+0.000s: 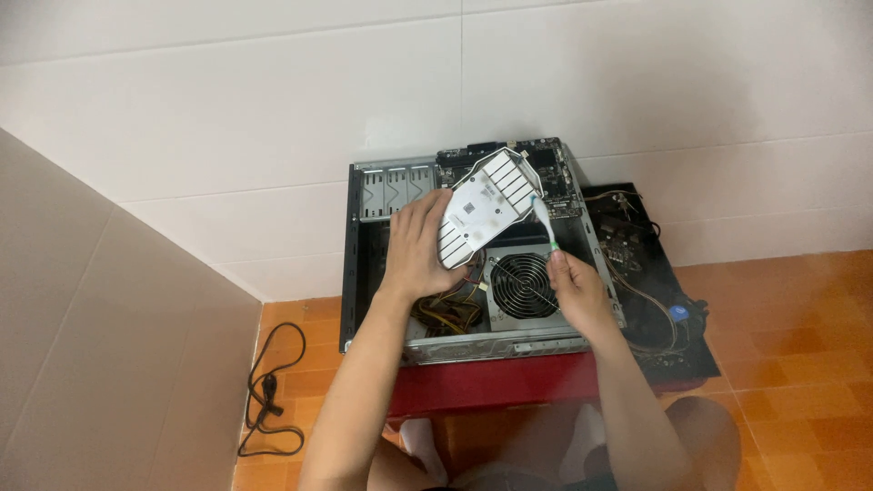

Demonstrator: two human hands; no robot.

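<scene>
In the head view, the left hand (416, 247) is closed around the lower edge of a white, shield-shaped slatted plastic panel (486, 202), tilting it up over the open grey metal computer case (382, 195), seemingly to expose its face; its long axis runs lower-left to upper-right. The right hand (575, 289) pinches a white-and-green toothbrush (544, 225), bristles touching the panel's right edge.

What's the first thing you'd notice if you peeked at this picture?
Right in the middle, the left hand holds up a white ribbed panel, while the right hand touches a white and green brush to its edge. Below them lies an open computer case with a round grey fan, resting on a red stool against the white tiled wall.
</scene>
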